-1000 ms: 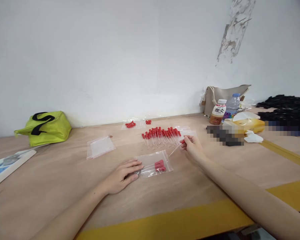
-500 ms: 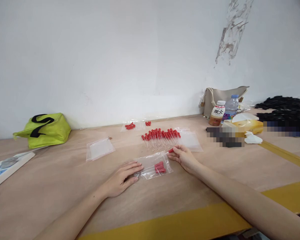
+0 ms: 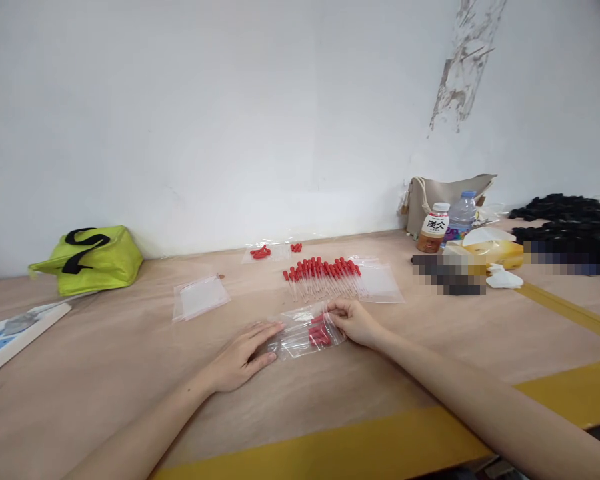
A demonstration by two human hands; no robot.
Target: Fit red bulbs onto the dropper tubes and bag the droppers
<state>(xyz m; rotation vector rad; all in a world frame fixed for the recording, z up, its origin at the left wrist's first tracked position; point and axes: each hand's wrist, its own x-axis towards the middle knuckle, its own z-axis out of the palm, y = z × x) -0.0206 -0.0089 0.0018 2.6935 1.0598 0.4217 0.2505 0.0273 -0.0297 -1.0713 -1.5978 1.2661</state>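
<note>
A clear zip bag [image 3: 294, 348] lies on the table between my hands, with several red-bulbed glass droppers [image 3: 320, 335] inside, bulbs toward the right. My left hand [image 3: 243, 357] rests flat, fingers stretched out over the bag's left end. At the bag's right, open end, my right hand [image 3: 353, 321] pinches another dropper [image 3: 319, 319]; its red part shows within the bag, while the fingertips are partly hidden behind the plastic. Just beyond lies a row of loose droppers [image 3: 325, 270], red bulbs pointing away from me.
Flat clear bags lie in a left stack [image 3: 201, 298] and a right stack [image 3: 384, 283]. Small red pieces [image 3: 261, 253] sit near the wall. A lime-green bag [image 3: 97, 263] and power strip [image 3: 25, 337] are left; bottles [image 3: 434, 230], tissues [image 3: 495, 250] and black items [image 3: 565, 220] are right.
My right hand has moved left to the bag's mouth, and the dropper it held outside now reaches into the bag. My left hand has stayed nearly still.
</note>
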